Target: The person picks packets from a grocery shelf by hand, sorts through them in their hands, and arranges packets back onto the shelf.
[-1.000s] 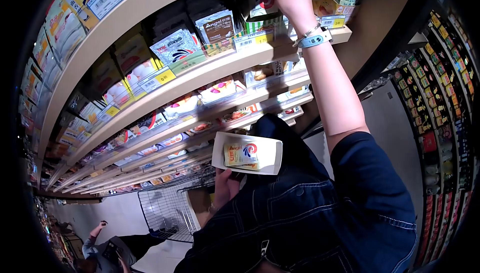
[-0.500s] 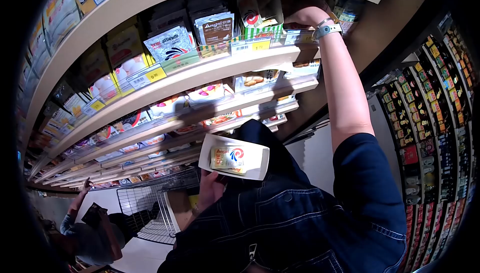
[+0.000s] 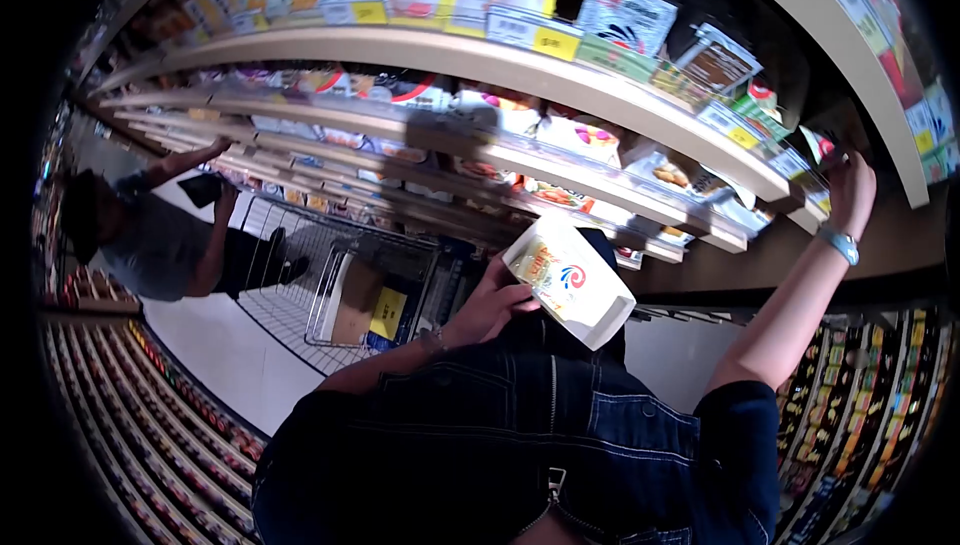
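Observation:
My left hand (image 3: 488,303) is closed on the side of a white open carton (image 3: 606,327), tilted in front of my chest. Inside the carton lies a pale packet (image 3: 556,267) with Angel lettering and a red and blue swirl. At the right end of the shelf, my right hand (image 3: 852,190) has its fingers pinched on a small white and red packet (image 3: 820,145), partly hidden by shadow. A silvery blue packet (image 3: 625,15) and a brown and white sachet (image 3: 717,57) stand upright on the same shelf.
Pale shelf edges (image 3: 400,49) with price tags (image 3: 530,35) run across the view. A wire shopping cart (image 3: 290,320) holding a box (image 3: 345,300) stands at my left. Beyond it, another person (image 3: 165,235) reaches toward the shelves. More stocked shelves (image 3: 850,415) are at the lower right.
My view has swung, so the shelves sit differently. My right hand has come out from deep in the shelf to its edge, with a small packet at the fingertips. The left still holds the carton.

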Demonstrator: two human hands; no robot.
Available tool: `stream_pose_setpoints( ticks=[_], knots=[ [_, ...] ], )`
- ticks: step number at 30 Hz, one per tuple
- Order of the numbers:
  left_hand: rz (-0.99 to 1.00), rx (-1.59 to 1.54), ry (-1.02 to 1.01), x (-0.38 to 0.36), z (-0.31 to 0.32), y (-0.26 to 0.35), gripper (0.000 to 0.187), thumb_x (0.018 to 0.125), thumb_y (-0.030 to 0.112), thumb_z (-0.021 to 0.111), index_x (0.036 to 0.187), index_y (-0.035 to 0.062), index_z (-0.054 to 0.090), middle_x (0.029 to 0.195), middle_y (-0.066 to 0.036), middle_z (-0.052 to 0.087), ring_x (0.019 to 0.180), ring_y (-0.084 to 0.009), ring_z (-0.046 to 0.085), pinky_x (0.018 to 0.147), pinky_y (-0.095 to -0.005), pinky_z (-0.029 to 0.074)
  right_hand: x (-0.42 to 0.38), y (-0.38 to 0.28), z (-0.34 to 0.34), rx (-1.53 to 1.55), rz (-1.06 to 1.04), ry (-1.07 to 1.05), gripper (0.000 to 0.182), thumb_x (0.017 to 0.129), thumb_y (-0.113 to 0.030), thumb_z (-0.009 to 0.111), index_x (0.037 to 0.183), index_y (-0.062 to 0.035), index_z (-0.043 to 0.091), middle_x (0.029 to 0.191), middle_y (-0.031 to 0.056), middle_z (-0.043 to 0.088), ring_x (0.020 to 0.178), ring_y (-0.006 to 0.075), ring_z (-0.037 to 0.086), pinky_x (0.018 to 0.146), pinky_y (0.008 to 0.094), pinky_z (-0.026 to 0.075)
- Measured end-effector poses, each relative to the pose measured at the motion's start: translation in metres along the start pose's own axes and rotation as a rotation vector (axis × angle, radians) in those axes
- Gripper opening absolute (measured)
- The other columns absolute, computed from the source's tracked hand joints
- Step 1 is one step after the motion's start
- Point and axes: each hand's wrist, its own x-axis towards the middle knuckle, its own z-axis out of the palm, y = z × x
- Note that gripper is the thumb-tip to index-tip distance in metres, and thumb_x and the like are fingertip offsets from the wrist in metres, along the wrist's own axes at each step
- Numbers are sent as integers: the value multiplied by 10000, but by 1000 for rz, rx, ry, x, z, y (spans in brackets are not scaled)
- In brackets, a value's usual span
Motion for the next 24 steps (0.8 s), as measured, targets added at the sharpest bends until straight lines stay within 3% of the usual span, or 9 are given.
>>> stream_pose_setpoints(
  ticks=[3, 6, 8, 12, 14, 18, 20, 22, 24],
  knots=[
    [16, -8, -40, 0, -3, -3, 637, 789, -9, 525, 1317, 128, 197, 1142, -51, 387, 962, -107, 471, 742, -231, 470, 13, 14, -52, 347, 6, -348, 149, 819, -56, 480, 864, 72, 542, 825, 121, 578, 771, 182, 547, 702, 295, 440],
    [35, 5, 28, -2, -1, -5, 680, 771, 25, 569, 1321, 95, 176, 1132, -91, 373, 916, -111, 472, 722, -213, 461, -25, -1, -37, 449, -84, 27, 193, 838, -65, 393, 935, 61, 503, 959, 158, 570, 891, 220, 536, 853, 385, 402],
    [71, 33, 33, -1, -1, -7, 705, 761, 51, 593, 1322, 83, 167, 1144, -103, 374, 961, -133, 466, 752, -249, 463, -36, -1, -36, 631, -96, 220, 219, 833, -66, 373, 970, 53, 495, 938, 145, 547, 847, 221, 513, 828, 367, 398],
    [101, 32, 11, -4, 0, -7, 716, 753, 90, 619, 1315, 67, 176, 1122, -103, 402, 960, -137, 464, 748, -255, 462, -80, -9, -3, 709, 24, -370, 334, 852, -127, 327, 1127, 55, 382, 743, 57, 345, 642, 151, 328, 616, 270, 315],
    [127, 10, -12, -1, -6, -14, 702, 769, 69, 603, 1316, 67, 162, 1007, -78, 445, 747, -81, 476, 587, -203, 438, -100, -12, 20, 772, 119, -643, 461, 865, -195, 341, 1259, 39, 289, 783, 53, 308, 661, 151, 299, 558, 261, 261],
    [134, -10, -42, -3, -7, -13, 697, 784, 47, 586, 1318, 59, 137, 941, -70, 453, 673, -65, 468, 531, -182, 409, -158, -26, 69, 695, 151, -630, 771, 793, -280, 506, 1356, -5, 57, 942, 110, 312, 840, 220, 359, 770, 312, 381],
    [142, -8, -55, -1, -8, -14, 696, 785, 50, 587, 1317, 57, 139, 941, -68, 454, 672, -63, 467, 531, -184, 409, -162, -21, 75, 712, 142, -719, 781, 783, -268, 521, 1352, -3, 55, 940, 104, 308, 851, 219, 351, 830, 323, 380],
    [142, -13, -38, -3, -8, -14, 693, 784, 49, 591, 1316, 64, 147, 939, -66, 455, 664, -65, 467, 526, -185, 406, -172, -23, 92, 554, 97, -538, 766, 756, -222, 520, 1331, 49, 93, 889, 84, 302, 778, 178, 327, 700, 269, 332],
    [147, -10, -23, -4, -6, -14, 687, 783, 47, 591, 1313, 68, 154, 939, -66, 454, 660, -66, 465, 522, -186, 404, -184, -17, 111, 526, 68, -600, 755, 749, -220, 509, 1324, 62, 111, 859, 73, 308, 736, 160, 312, 672, 266, 291]
  ],
)
